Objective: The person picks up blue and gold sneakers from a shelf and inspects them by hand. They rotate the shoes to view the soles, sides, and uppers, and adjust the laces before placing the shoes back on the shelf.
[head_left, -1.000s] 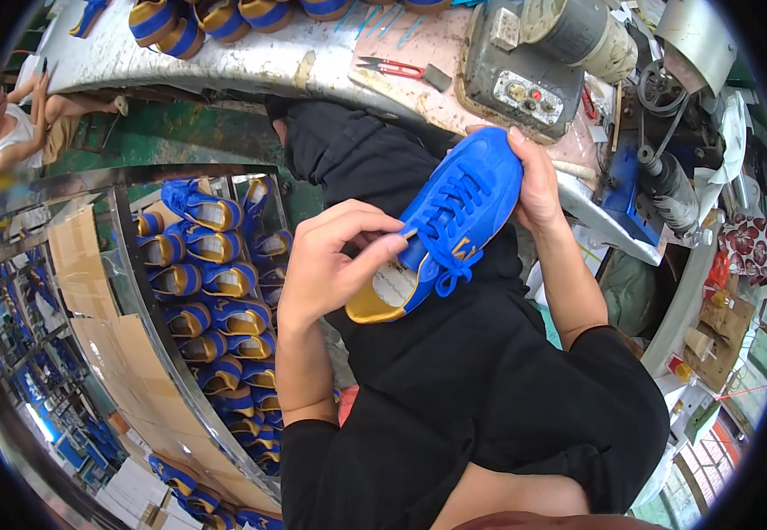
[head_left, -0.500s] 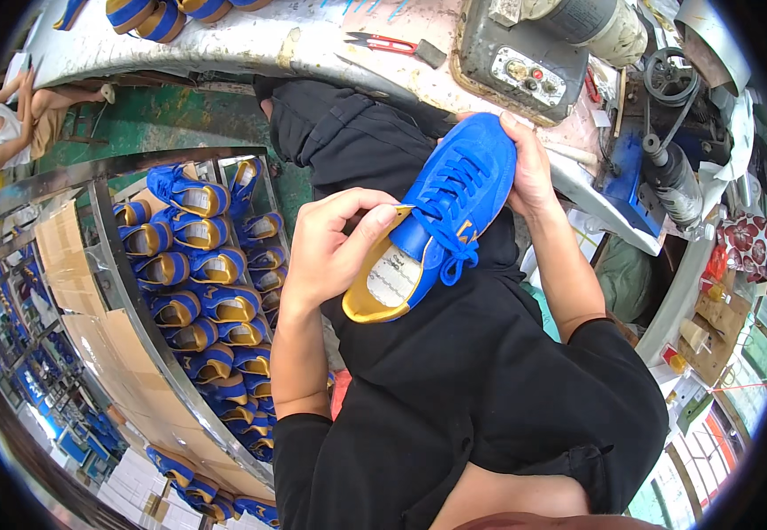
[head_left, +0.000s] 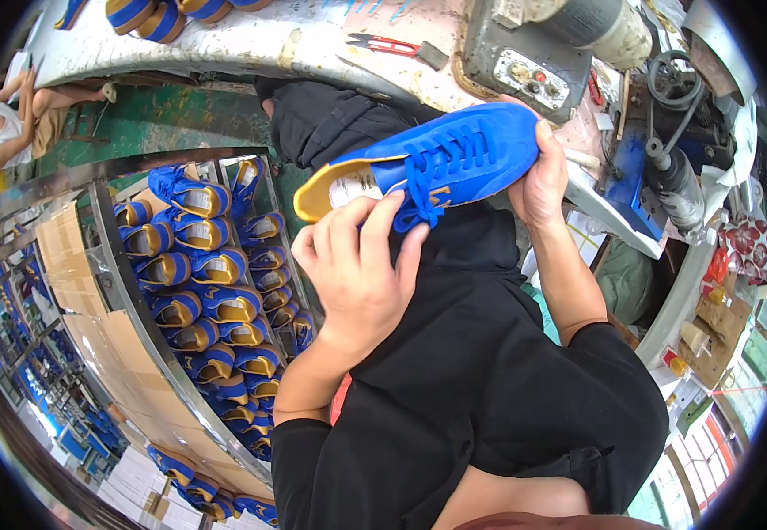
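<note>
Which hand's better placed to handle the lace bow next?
Left, most likely: the left hand is at the lace bow, while the right hand holds the blue shoe by its toe end, farther from the bow.

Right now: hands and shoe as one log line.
left hand: at lace bow | right hand: holds blue shoe by toe end | red snips: on bench

A workbench [head_left: 216, 42] with a pale, stained top runs through a brightly lit room. Nearer than its left part stands a metal-framed rack [head_left: 105, 234] with cardboard panels [head_left: 123, 353]; between workbench and rack lies worn green floor [head_left: 171, 124]. Light and shelving blur beyond the rack.
</note>
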{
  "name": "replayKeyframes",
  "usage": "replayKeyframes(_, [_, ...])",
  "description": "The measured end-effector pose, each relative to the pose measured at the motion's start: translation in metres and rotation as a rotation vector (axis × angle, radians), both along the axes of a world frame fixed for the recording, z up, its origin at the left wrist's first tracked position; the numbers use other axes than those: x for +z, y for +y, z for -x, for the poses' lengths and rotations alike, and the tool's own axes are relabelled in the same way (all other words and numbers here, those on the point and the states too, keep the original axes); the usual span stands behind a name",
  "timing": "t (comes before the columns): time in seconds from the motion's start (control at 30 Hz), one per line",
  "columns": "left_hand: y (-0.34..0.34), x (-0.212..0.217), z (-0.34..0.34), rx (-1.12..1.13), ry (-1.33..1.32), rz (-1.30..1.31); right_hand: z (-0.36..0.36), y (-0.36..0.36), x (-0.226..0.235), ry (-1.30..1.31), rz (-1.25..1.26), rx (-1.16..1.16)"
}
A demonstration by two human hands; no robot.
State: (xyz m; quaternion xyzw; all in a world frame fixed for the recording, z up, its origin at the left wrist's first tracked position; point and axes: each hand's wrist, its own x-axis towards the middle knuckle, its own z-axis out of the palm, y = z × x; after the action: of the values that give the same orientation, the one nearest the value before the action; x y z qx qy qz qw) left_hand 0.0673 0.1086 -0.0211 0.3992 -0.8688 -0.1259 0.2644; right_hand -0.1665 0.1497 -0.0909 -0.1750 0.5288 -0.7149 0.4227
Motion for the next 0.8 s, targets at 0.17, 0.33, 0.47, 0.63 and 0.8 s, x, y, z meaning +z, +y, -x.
replayKeyframes(0.17, [0.012, -0.015, 0.007, 0.06, 0.126, 0.131, -0.009, 0.002, -0.001, -0.113, -0.008, -0.08])
replayKeyframes(0.33, [0.009, -0.017, -0.004, 0.071, 0.212, 0.181, -0.006, 0.006, -0.001, -0.165, -0.013, -0.06])
replayKeyframes(0.47, [-0.005, -0.009, -0.006, 0.128, 0.193, 0.183, -0.007, 0.009, -0.002, -0.17, 0.04, -0.047])
replayKeyframes(0.63, [-0.009, -0.012, 0.007, 0.118, 0.095, 0.107, -0.014, 0.01, 0.0, -0.014, 0.05, -0.031])
replayKeyframes(0.8, [-0.007, -0.009, 0.026, 0.081, 0.114, -0.105, -0.016, 0.019, -0.008, 0.198, 0.126, 0.039])
